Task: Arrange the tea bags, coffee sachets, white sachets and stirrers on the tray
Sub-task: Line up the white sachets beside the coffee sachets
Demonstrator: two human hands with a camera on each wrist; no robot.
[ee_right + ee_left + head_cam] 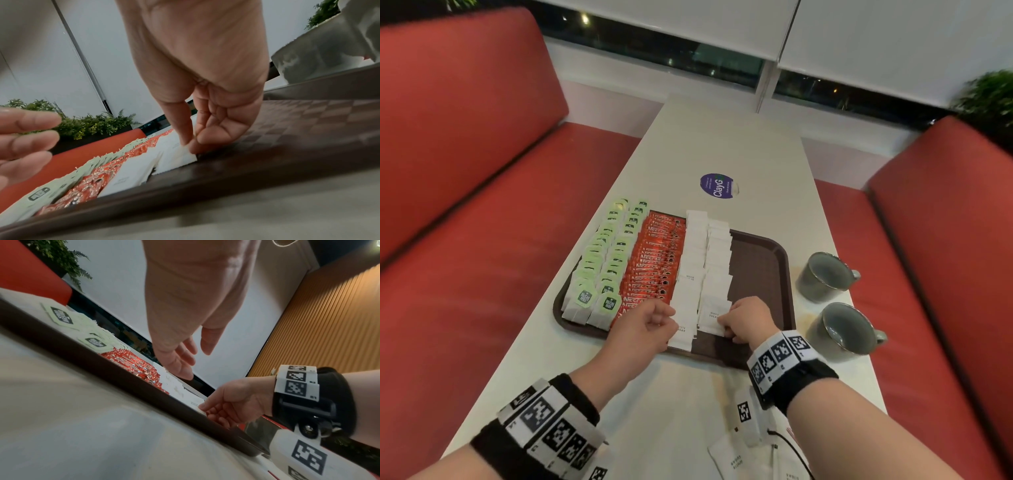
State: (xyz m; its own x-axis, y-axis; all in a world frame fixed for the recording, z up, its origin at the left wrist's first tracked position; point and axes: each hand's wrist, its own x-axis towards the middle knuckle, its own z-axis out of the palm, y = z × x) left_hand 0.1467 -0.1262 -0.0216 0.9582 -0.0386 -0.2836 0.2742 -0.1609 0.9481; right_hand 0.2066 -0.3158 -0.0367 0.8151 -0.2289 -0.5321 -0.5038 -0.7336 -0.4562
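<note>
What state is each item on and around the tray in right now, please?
Tray: flat on the table, right strip bare.
Tea bags: two overlapping rows on the tray's left.
Coffee sachets: one overlapping row.
White sachets: two rows, unfinished.
Front sachet: pinched by the right hand.
Left hand: loosely curled, holding nothing.
Two cups: tilted, empty, beside the tray.

White table [722, 144] between two red bench seats [465, 164]; beyond it, dark windows [654, 48] under white blinds [893, 44]; plant [989, 99] far right.
</note>
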